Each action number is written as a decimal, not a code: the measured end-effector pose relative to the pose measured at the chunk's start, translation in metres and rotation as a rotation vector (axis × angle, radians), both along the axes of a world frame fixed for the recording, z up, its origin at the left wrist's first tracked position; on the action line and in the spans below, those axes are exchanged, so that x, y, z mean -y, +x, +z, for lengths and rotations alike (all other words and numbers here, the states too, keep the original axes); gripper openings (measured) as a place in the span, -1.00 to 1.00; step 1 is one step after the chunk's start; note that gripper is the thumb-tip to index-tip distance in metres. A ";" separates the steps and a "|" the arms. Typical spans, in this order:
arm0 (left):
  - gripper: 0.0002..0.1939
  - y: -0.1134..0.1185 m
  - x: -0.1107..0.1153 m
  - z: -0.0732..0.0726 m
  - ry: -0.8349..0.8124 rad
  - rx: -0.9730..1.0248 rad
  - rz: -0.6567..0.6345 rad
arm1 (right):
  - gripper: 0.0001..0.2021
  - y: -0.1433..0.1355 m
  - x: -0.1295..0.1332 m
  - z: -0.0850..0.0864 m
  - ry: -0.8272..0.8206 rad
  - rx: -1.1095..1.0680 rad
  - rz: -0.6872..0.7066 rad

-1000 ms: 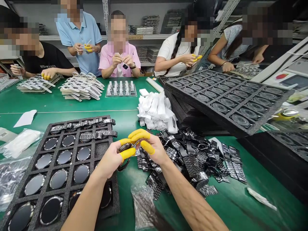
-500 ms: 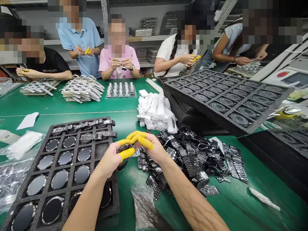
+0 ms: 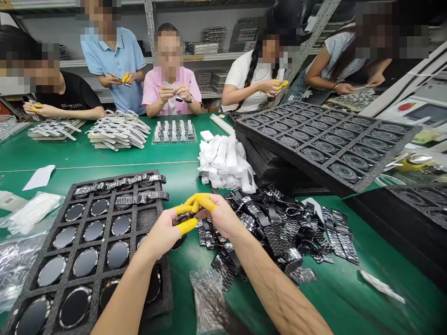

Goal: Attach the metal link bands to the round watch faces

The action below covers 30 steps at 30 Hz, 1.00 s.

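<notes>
My left hand, with yellow finger cots on, pinches a dark watch between thumb and fingers. My right hand meets it from the other side, its yellow-capped fingertips closed together at the watch's edge. Part of a dark loop, perhaps its band, shows beneath my left hand. Whatever small part is between the fingertips is hidden. Left of my hands lies a black foam tray holding round watch heads, with black link bands across its far cells. Loose black link bands are heaped to the right.
A plastic bag of thin metal pins lies in front of me. White-wrapped pieces are piled beyond the bands. Stacked foam trays rise at the right. Several co-workers sit or stand across the green table, holding small parts.
My right fingers have curled in slightly at the watch, and both hands have shifted a little. The view has moved very slightly. The trays and heaps stay where they were.
</notes>
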<state>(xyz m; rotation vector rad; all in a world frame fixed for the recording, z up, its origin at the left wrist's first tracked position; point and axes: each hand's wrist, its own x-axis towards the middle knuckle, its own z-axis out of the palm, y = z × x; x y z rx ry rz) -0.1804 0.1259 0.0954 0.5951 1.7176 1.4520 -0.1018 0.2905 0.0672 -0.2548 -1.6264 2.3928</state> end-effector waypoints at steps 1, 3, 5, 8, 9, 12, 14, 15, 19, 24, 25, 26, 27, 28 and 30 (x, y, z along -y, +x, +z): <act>-0.46 0.000 0.000 0.001 0.010 0.002 0.000 | -0.48 0.001 -0.001 0.000 0.000 -0.017 0.008; -0.48 0.001 0.001 0.003 0.030 0.007 0.005 | -0.52 0.002 -0.002 0.000 0.000 -0.057 0.030; -0.49 0.001 0.002 0.005 0.032 0.013 0.012 | -0.59 0.002 -0.003 -0.001 0.017 -0.093 0.054; -0.49 0.000 0.001 0.007 0.027 0.018 0.026 | -0.64 0.002 -0.004 -0.003 0.074 -0.141 0.048; -0.49 0.000 0.001 0.007 0.030 0.023 0.027 | -0.64 0.003 -0.004 -0.003 0.091 -0.160 0.046; -0.47 0.000 0.001 0.009 0.065 0.046 0.030 | -0.63 0.003 -0.003 -0.005 0.122 -0.219 0.080; -0.45 0.000 0.001 0.010 0.085 0.053 0.044 | -0.60 0.002 -0.002 -0.006 0.132 -0.240 0.103; -0.45 0.001 0.000 0.011 0.093 0.049 0.054 | -0.62 0.001 -0.002 -0.006 0.129 -0.242 0.106; -0.48 0.002 -0.002 0.012 0.136 0.019 0.043 | -0.73 -0.001 -0.002 -0.009 0.080 -0.226 0.111; -0.47 0.002 -0.002 0.012 0.075 0.013 0.051 | -0.73 0.001 -0.005 -0.008 0.141 -0.241 0.137; -0.47 0.001 -0.001 0.011 0.067 0.020 0.055 | -0.72 0.002 -0.005 -0.008 0.149 -0.246 0.137; -0.48 0.001 -0.001 0.010 0.067 0.030 0.054 | -0.71 0.002 -0.006 -0.008 0.149 -0.250 0.134; -0.48 0.000 0.000 0.010 0.074 0.045 0.048 | -0.71 0.002 -0.006 -0.009 0.143 -0.255 0.131; -0.48 0.000 0.000 0.009 0.082 0.066 0.040 | -0.73 0.001 -0.005 -0.010 0.135 -0.258 0.127; -0.46 0.000 0.001 0.007 0.098 0.127 0.033 | -0.75 -0.002 -0.004 -0.011 0.118 -0.271 0.096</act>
